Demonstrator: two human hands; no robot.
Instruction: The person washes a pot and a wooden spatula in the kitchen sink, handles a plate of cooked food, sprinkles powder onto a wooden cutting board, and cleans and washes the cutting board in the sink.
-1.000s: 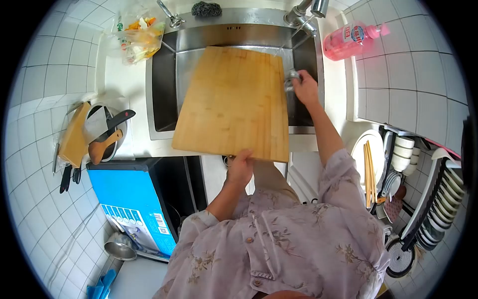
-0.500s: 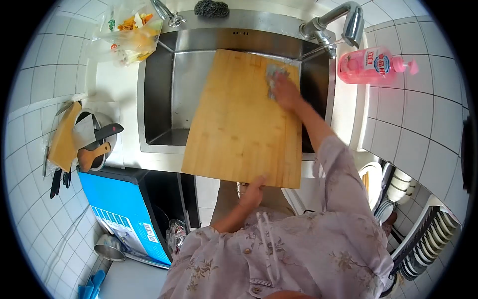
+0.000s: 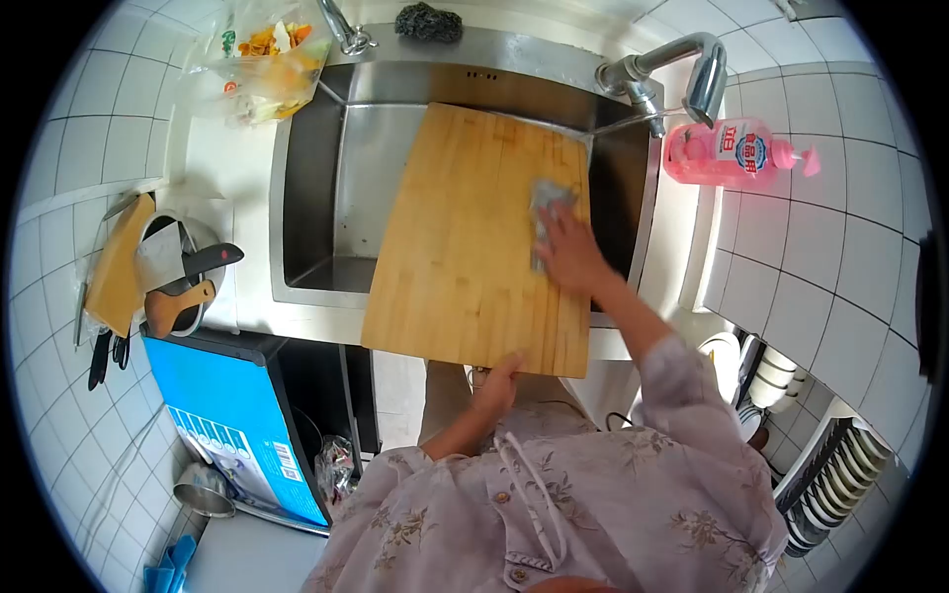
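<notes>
A large wooden cutting board [image 3: 465, 237] lies tilted across the sink, its near edge reaching over the counter front toward my body. At that near edge my left hand [image 3: 496, 383] grips the board, thumb on top and the other fingers hidden beneath. My right hand [image 3: 571, 247] presses a grey cloth [image 3: 550, 198] flat against the right side of the board's upper face. Part of the cloth sticks out beyond the fingers.
Around the board is the steel sink [image 3: 321, 282], with a faucet [image 3: 682, 74] at back right. A pink soap bottle [image 3: 727, 153] lies on the right. At left are a bag of scraps [image 3: 262, 74], a cleaver [image 3: 203, 260] and a blue box [image 3: 222, 415]. A dark scrubber [image 3: 428, 22] rests behind.
My right hand and the cloth have moved down the board toward me. My left hand keeps its hold on the near edge, and the view has shifted slightly.
</notes>
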